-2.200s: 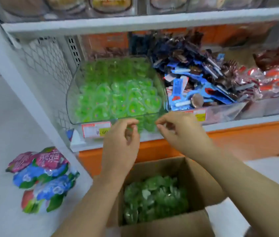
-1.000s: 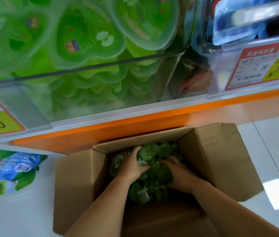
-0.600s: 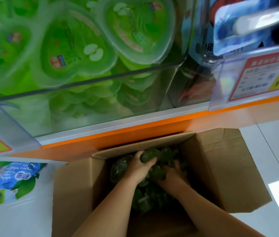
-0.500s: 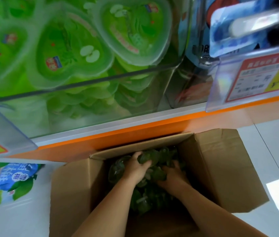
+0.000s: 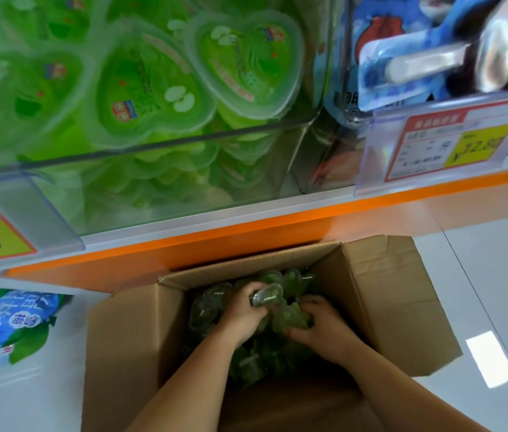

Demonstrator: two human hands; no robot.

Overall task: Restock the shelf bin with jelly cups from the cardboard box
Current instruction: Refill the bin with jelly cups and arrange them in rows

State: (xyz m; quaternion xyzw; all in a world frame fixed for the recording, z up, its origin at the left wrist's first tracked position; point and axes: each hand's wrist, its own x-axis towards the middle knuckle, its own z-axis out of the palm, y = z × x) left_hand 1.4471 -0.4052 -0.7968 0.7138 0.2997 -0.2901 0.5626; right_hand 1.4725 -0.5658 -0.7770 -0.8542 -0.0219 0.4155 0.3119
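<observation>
Down in the cardboard box (image 5: 128,338), both hands have swapped the shelf bin (image 5: 246,132) for the pile of jelly cups (image 5: 290,279): left hand (image 5: 241,313) is curled round one, right hand (image 5: 321,325) clutches a few more. Next handful looks about ready to lift.

Your shelf bin (image 5: 159,147) at upper left holds bright green jelly cups (image 5: 149,88), lids printed with a red-and-blue logo; those in the brown cardboard box (image 5: 396,300) at lower centre look duller green. The shelf edge (image 5: 246,232) is orange under white, the price tag (image 5: 452,148) at right yellow framed red, the bag (image 5: 12,322) at left blue with green leaves.
</observation>
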